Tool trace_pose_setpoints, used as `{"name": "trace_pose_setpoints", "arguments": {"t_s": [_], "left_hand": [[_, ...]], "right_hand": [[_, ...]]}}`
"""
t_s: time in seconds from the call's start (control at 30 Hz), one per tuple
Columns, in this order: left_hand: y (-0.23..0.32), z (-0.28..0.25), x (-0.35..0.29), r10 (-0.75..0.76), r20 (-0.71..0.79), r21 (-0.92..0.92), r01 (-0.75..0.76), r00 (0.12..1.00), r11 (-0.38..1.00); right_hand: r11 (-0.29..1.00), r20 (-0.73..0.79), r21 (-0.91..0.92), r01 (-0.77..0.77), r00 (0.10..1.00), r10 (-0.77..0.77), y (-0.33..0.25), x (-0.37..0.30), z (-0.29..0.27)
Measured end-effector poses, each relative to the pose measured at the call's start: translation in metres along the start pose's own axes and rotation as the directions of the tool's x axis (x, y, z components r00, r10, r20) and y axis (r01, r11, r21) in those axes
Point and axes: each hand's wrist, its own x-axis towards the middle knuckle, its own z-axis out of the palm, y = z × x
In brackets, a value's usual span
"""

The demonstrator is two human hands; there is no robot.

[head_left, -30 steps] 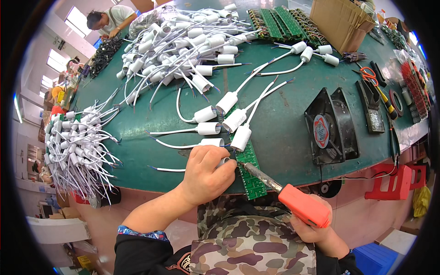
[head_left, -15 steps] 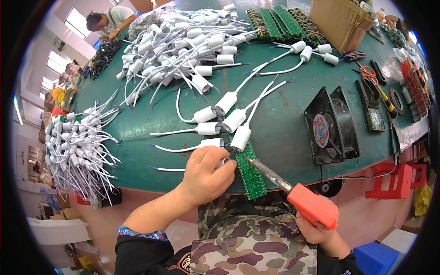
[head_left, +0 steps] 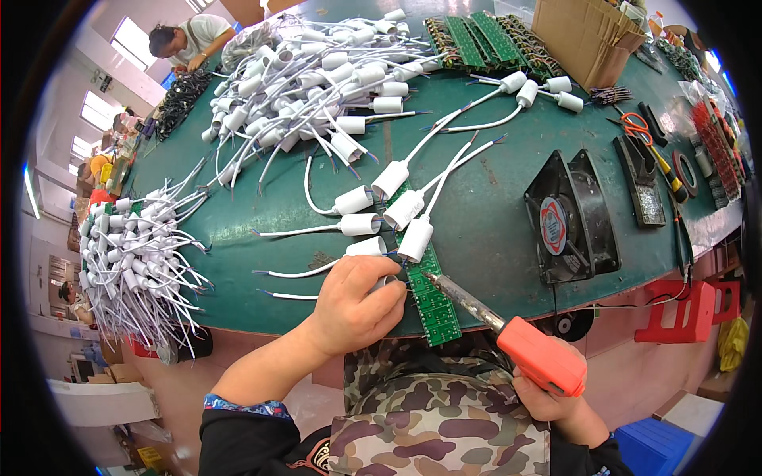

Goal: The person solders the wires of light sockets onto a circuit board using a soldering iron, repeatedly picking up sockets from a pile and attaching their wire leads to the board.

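My right hand (head_left: 548,390) is wrapped round the red handle of a soldering gun (head_left: 541,357). Its metal tip touches or hovers just over a green circuit board strip (head_left: 438,309) at the table's near edge. Closed beside the strip's left side, my left hand (head_left: 357,297) pinches a white cylindrical socket (head_left: 386,282) with a white cable, mostly hidden by the fingers. Other white sockets stand along both sides of the board, such as one on the right (head_left: 416,239) and one on the left (head_left: 359,224). Their cables spread outward.
A large heap of white sockets (head_left: 317,79) covers the far table; another pile (head_left: 135,254) sits at the left edge. On the right stand a black fan (head_left: 573,222), a black tray (head_left: 640,182), and orange-handled scissors (head_left: 637,128). Behind them is a cardboard box (head_left: 586,44). A person (head_left: 190,40) works far left.
Both hands and the soldering gun hold nearly the same place. The view has shifted very slightly, and the cable of a left-side socket lies a little differently.
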Motion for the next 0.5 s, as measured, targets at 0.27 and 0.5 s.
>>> {"name": "trace_pose_setpoints", "arguments": {"t_s": [0.27,0.5], "left_hand": [[0.001,0.004,-0.001,0.021,-0.001,0.052,-0.021,1.000,0.998],[0.003,0.006,0.000,0.050,-0.021,0.090,-0.048,0.999,0.995]], "right_hand": [[0.999,0.049,0.049,-0.003,0.999,0.001,-0.001,0.007,-0.001],[1.000,0.045,0.016,0.013,0.999,-0.014,-0.002,0.010,0.003]]}}
